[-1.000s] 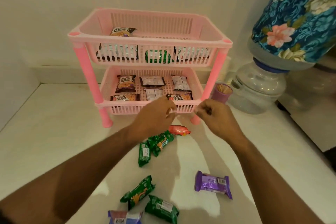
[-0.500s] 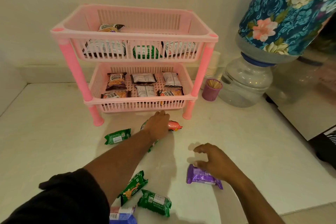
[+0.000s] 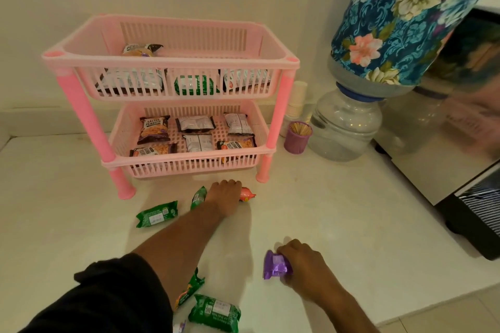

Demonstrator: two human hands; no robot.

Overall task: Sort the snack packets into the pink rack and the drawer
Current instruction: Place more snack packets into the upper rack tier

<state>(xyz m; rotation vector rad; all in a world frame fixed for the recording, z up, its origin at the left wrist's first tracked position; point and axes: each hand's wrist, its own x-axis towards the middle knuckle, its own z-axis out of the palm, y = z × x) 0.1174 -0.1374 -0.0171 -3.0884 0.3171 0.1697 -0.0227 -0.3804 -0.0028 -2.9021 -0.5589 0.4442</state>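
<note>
Nearest, at about six o'clock on the white counter (image 3: 67, 197), a green packet (image 3: 215, 312) lies flat, with a second green packet (image 3: 190, 288) tilted just beside it, partly hidden by the left forearm in its black sleeve (image 3: 108, 297). Toward five o'clock the right hand (image 3: 303, 265) has its fingers curled round a purple packet (image 3: 276, 265), grasping it against the counter. Farther out, near the centre, the left hand (image 3: 226, 197) rests knuckles-up on the counter, fingers bent over an orange-red packet (image 3: 247, 194) whose end sticks out at three o'clock of the hand; whether the fingers actually grip it cannot be told. A green wrapper (image 3: 198, 196) stands just beside that hand at nine o'clock, and another green pack (image 3: 157, 214) lies a little farther the same way. At twelve o'clock stands the pink rack (image 3: 173, 62), two tiers: the lower tier holds peanut packets (image 3: 153, 130) and silver packets, the upper holds more packets behind its slats. At two o'clock of the rack sit a purple toothpick cup (image 3: 297, 138), then a water bottle (image 3: 343, 127) under a floral cover (image 3: 405, 13).
</note>
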